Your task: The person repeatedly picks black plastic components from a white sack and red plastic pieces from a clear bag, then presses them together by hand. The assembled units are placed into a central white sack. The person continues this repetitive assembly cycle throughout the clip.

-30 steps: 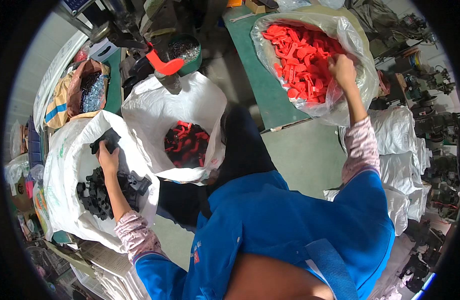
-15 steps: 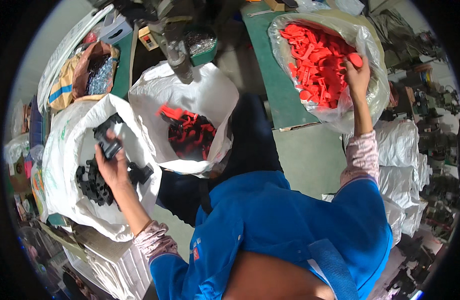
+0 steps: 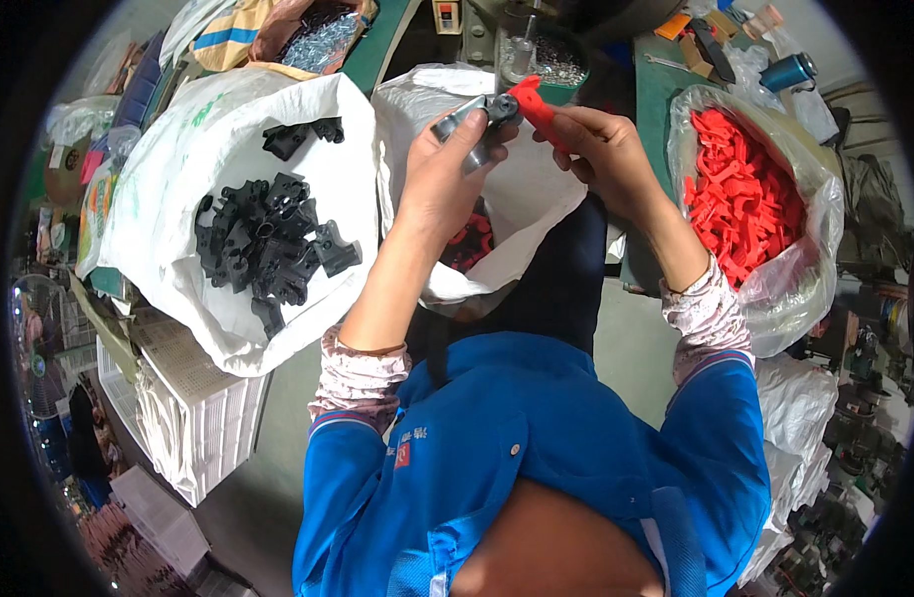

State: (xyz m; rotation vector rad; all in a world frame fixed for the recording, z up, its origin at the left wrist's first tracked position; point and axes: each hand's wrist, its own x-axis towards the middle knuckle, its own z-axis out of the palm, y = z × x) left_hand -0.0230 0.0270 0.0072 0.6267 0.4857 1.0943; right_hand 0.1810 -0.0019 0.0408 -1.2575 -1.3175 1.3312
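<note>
My left hand [image 3: 447, 164] is closed round a black plastic part [image 3: 474, 134], shiny along one side. In my right hand [image 3: 606, 154] the fingers pinch a red plastic lever-like piece [image 3: 539, 107]. Both parts are held up in front of me, the red end touching or just over the end of the black one. Below them stands a white sack [image 3: 556, 204] with red and black pieces [image 3: 467, 244] at its bottom. On the left a white sack [image 3: 169, 199] holds loose black parts [image 3: 268, 234]. A clear plastic bag [image 3: 825, 239] of red pieces [image 3: 743, 199] sits at the right.
Green tabletops [image 3: 654, 95] lie at the far side. A green bin [image 3: 561, 60] of small metal pins stands beyond my hands. A paper sack [image 3: 278, 35] of metal pieces is at the far left. White plastic crates [image 3: 218, 428] stand near left, and a blue bottle [image 3: 790, 72] far right.
My left hand has come out of the black parts' sack and my right hand away from the red pieces. They have met in the middle, each with a part. The view has shifted.
</note>
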